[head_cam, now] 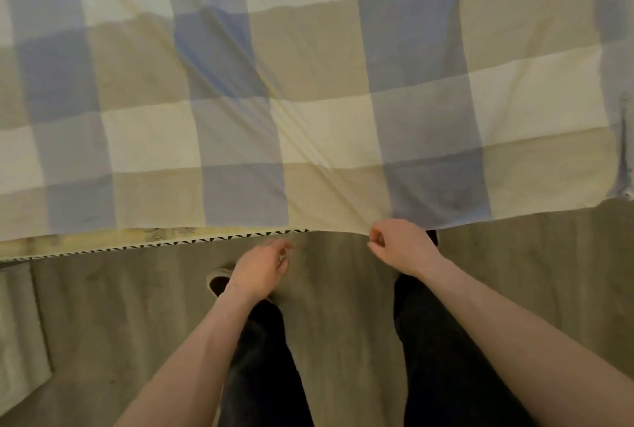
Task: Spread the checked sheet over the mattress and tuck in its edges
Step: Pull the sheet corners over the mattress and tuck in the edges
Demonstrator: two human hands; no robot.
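Observation:
The checked sheet (308,83), in blue, beige and cream squares, lies spread over the mattress and fills the upper half of the view. Its near edge hangs along the bed's side. At the left, a strip of the mattress (103,241) with a floral cover and black-and-white trim shows below the sheet's edge. My right hand (401,248) is closed on the sheet's near edge at the middle, with creases running up from the grip. My left hand (260,269) hovers just below the mattress edge, fingers loosely curled, holding nothing.
A grey-brown wood floor (514,272) runs along the bed's near side. My legs in dark trousers and one shoe (216,281) stand on it. A pale panel (20,323) sits at the lower left. The sheet's right end (622,152) hangs bunched.

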